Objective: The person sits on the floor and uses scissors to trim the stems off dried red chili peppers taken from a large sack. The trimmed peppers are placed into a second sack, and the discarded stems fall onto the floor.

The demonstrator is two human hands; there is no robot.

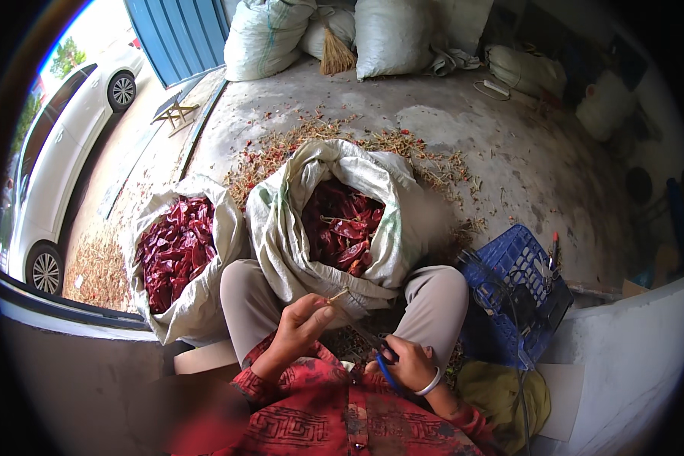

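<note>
From the head view I look straight down into my lap. My left hand [300,327] is raised between my knees, fingers curled nearly shut, thumb and forefinger pinched on a thin pale stem [337,295]. The stem pokes up and to the right out of the fingertips, its long axis slanting toward the sack [342,220] in front of me. I cannot tell whether a chili hangs below the pinch — the palm hides it.

My right hand [410,365] sits lower and to the right, close to my body, fingers wrapped tight around blue-handled scissors [386,365]. The blades seem to run up and left toward the left hand, but they are thin and dim against the cloth, so I cannot say whether they are parted. The stem lies up and left of the right hand, near but apart; the left hand alone has it, and the scissors point roughly across its axis.

The open sack stands between my knees, full of dried red chilies [346,228]. A second sack [178,258] of the same stands to the left. A blue crate [517,296] sits by my right knee, and loose stems and husks litter the floor [448,114] beyond.
</note>
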